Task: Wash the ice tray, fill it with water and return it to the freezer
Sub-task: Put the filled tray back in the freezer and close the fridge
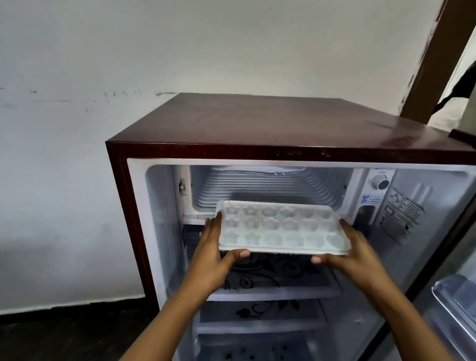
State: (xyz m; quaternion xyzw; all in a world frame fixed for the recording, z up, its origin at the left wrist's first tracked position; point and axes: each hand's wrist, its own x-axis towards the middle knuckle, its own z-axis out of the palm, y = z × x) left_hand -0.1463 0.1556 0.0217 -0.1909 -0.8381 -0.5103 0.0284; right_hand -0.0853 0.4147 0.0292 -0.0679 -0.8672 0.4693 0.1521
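You hold the ice tray (280,227) in the air with both hands, just in front of the open mouth of the freezer compartment (273,184) at the top of the small maroon fridge (256,124). Its far edge sits at the opening and the rest is outside, above the floral glass shelf (264,278).

Your left grip (213,253) clasps the tray's left short end, with the thumb pressed on the near rim and the fingers running up the side. Your right grip (351,254) clasps the right end the same way, thumb on the near rim by the corner.

The tray is white, with three rows of flower-shaped cells facing up, and it lies close to level. You cannot tell from here whether the cells hold water.

The fridge door (471,292) stands open at the right. A thermostat knob (380,182) sits just right of the freezer compartment. The fridge stands against a pale scuffed wall (88,77) on a dark floor (46,342).
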